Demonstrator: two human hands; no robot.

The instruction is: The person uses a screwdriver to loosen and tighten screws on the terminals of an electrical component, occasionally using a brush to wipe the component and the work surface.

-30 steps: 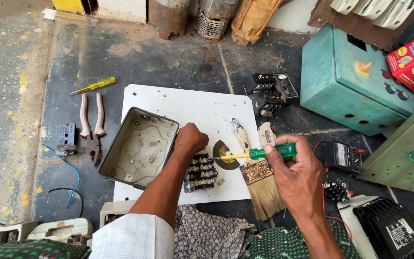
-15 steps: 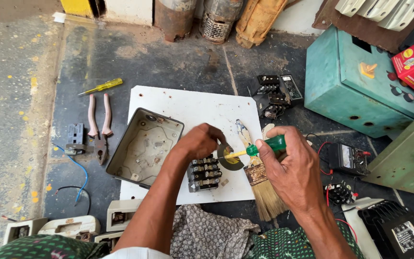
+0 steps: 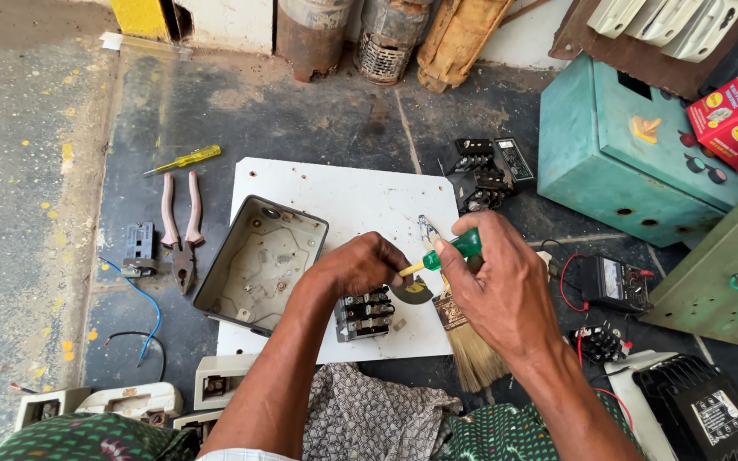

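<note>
Black multi-terminal contactor block [image 3: 363, 314] is set near the 6 o'clock edge of the flat white rectangular board [image 3: 343, 205], which serves as a work surface on the dark stained floor [image 3: 215, 111].

Largest to smallest: a teal metal switch box [image 3: 617, 162] is stood at 2 o'clock, clear of the work. An open grey metal enclosure tray [image 3: 258, 265] is laid tilted on the board's 9 o'clock side, just beside the block. A straw-bristled paint brush [image 3: 471, 346] is left at 5 o'clock, partly under the right hand. Pink-handled pliers [image 3: 181, 243] and a yellow-handled screwdriver [image 3: 185, 159] are parked at 10 o'clock, well apart from the block.

The left hand [image 3: 360, 265] is curled down over the block's top, apparently to steady it; whether the fingers are pinching anything is hidden. The right hand [image 3: 497, 286] is closed around a green-handled screwdriver with a yellow collar [image 3: 446, 252], its tip aimed toward 9 o'clock at the block, seemingly for a terminal screw.
</note>
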